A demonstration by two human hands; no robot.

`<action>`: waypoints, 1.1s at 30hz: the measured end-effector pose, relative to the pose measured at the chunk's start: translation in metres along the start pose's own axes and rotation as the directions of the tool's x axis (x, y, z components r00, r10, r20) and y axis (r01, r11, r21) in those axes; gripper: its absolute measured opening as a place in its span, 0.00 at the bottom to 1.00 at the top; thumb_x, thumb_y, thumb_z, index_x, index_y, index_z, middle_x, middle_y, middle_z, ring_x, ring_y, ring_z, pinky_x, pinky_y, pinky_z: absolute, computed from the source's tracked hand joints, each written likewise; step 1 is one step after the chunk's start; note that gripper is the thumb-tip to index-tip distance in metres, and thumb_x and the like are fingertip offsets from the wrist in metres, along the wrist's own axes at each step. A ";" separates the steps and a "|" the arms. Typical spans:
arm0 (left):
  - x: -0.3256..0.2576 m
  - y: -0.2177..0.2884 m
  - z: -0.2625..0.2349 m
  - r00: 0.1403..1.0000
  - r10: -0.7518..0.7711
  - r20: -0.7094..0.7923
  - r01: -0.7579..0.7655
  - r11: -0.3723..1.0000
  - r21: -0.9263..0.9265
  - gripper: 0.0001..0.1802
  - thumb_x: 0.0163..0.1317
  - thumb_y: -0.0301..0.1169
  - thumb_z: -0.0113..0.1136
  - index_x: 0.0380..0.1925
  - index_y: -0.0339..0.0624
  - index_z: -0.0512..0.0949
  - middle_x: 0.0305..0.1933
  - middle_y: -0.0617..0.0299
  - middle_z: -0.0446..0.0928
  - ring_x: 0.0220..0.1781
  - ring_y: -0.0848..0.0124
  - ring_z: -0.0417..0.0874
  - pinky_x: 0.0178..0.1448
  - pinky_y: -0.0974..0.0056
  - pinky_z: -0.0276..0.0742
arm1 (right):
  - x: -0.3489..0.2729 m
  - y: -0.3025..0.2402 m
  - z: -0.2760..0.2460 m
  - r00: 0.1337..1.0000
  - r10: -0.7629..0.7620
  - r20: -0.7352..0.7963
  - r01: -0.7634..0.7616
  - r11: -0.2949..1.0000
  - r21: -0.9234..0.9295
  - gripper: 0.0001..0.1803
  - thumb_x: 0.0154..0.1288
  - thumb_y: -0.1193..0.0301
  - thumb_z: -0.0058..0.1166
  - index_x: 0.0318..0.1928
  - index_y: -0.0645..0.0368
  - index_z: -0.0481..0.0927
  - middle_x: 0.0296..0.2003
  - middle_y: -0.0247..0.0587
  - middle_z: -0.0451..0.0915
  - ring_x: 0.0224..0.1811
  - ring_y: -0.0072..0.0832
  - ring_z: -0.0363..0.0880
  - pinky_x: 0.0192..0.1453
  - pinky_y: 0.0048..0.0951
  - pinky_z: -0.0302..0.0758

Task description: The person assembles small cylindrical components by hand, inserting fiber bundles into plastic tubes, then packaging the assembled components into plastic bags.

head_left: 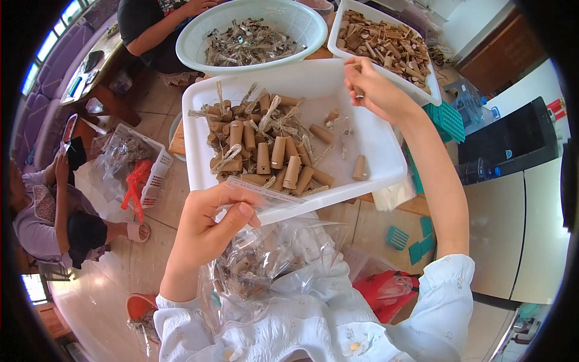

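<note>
My left hand (208,226) pinches the open rim of a clear plastic bag (265,256) that rests on my lap and holds brown pieces. The bag's rim lies against the near edge of a white rectangular tray (374,142). In the tray lies a heap of short brown tubes (265,151) mixed with dry straw-like strips. My right hand (377,87) reaches over the tray's far right corner, fingers closed on one small brown piece (359,90).
Beyond the tray stand a round white basket (193,36) of dry scraps and a second white tray (338,24) of brown sticks. A person sits at the far side, another at the left by a white crate (158,163). Green plastic pieces (416,241) lie on the floor.
</note>
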State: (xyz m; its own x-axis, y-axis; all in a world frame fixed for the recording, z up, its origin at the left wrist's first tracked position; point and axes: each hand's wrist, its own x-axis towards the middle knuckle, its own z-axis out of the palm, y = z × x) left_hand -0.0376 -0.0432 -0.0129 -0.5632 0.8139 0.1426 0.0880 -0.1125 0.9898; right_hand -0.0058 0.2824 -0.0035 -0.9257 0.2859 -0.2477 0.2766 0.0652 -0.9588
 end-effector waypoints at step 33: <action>0.021 -0.008 0.023 0.970 -0.137 0.203 0.174 0.969 -0.178 0.13 0.62 0.33 0.49 0.35 0.34 0.78 0.53 0.52 0.70 0.54 0.68 0.70 0.49 0.66 0.70 | -0.080 -0.037 0.111 0.831 -0.547 -0.097 0.492 0.644 0.585 0.24 0.61 0.64 0.50 0.54 0.65 0.66 0.42 0.44 0.76 0.41 0.28 0.79 0.46 0.26 0.77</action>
State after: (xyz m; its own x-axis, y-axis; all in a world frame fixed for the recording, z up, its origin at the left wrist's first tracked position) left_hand -0.0312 -0.0117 -0.0177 -0.3913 0.9203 0.0013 -0.1589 -0.0690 0.9849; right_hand 0.0290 0.1513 0.0359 -0.8959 0.2948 0.3324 -0.4286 -0.3768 -0.8212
